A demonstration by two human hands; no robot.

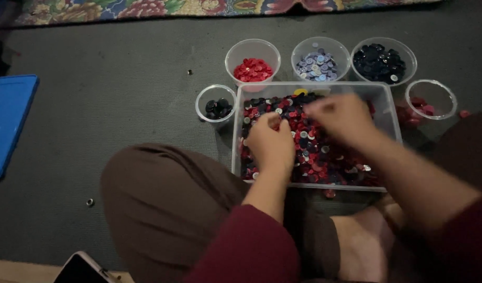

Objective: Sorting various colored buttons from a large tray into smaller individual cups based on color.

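The clear bin (387,112) of mixed red, dark and pale buttons (314,152) is sitting on the grey floor mat (120,84) in front of the person's crossed legs, and it is looking far from emptied. Around it, clear cups are already holding sorted piles: red buttons in one cup (252,69), pale blue in another (319,67), dark in a third (379,63) and in a small cup (215,107). The left hand (272,141) is hovering over the heap, fingertips pinching what seems to be a single button. The right hand (341,118) is blurring above the bin, wrist raised; I cannot tell whether it is gripping anything.
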